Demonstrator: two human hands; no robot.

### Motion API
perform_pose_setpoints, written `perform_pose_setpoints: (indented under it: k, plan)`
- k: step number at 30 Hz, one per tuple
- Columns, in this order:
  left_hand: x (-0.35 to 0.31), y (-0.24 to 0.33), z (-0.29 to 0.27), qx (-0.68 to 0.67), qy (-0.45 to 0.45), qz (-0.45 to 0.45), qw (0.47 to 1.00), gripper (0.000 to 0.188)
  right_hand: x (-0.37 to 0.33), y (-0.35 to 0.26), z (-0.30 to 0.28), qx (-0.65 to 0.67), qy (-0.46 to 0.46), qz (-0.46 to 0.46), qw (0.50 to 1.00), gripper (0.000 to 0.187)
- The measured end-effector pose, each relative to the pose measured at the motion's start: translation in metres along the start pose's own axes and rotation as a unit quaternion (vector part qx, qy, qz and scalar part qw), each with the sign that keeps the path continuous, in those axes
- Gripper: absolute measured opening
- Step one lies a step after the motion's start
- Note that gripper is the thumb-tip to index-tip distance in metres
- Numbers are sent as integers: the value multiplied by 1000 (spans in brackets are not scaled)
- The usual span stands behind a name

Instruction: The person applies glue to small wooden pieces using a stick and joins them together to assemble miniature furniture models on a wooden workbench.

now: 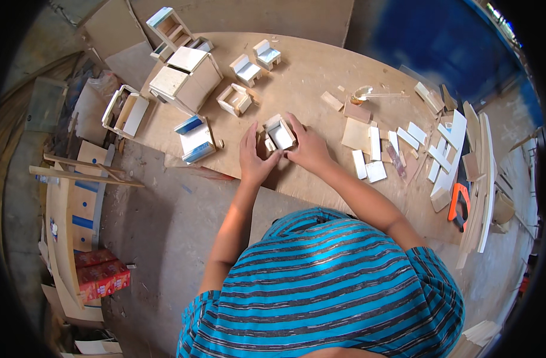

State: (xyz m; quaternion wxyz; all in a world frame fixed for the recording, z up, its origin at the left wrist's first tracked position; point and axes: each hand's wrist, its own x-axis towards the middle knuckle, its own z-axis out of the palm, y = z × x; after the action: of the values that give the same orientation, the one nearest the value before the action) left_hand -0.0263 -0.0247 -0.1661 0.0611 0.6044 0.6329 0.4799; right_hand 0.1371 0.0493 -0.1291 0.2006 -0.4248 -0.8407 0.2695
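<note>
A left hand (257, 156) and right hand (309, 148) cup a miniature wooden armchair (280, 136) near the worktable's (311, 74) front edge; whether they clamp it is unclear. Part-fitting appears underway; the next move likely calls for square alignment. Beyond stand two white-seated chairs (247, 70).

Desk (320, 71): the light on it is soft and rather even, of medium brightness.
Small box (280, 136): its pale inside is bright, with shade at the walls.
Left hand (256, 156) and right hand (308, 147): quite sharp, with a dark shadow below them.
Left forearm (228, 230): its outer side catches a warm glow.
Striped shirt (332, 274): one pale bright patch near the middle.
Floor (144, 221): dimmer, with a broad soft shadow.
Blue panel (443, 53): dark and blurry; small glare spots shine beyond it.
Fisheye rim: straight edges bend, and corners become black.
</note>
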Motion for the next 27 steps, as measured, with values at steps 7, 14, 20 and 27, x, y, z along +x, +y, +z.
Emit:
perform_pose_setpoints:
  k: [7, 14, 20, 27]
  plan:
    - [-4, -9, 3, -86, -21, -82, 993, 75, 0, 10, 7, 24, 64, 6, 998, 94]
    - [-9, 12, -12, -8, 47, 12, 999, 72, -16, 21, -25, 230, 4, 56, 972, 91]
    - [-5, 65, -40, -90, 0, 0, 996, 78, -49, -1, -62, 387, -23, 15, 921, 88]
    - [-16, 82, -35, -535, -149, -218, 802, 68, -74, -42, -83, 404, -24, -17, 914, 89]
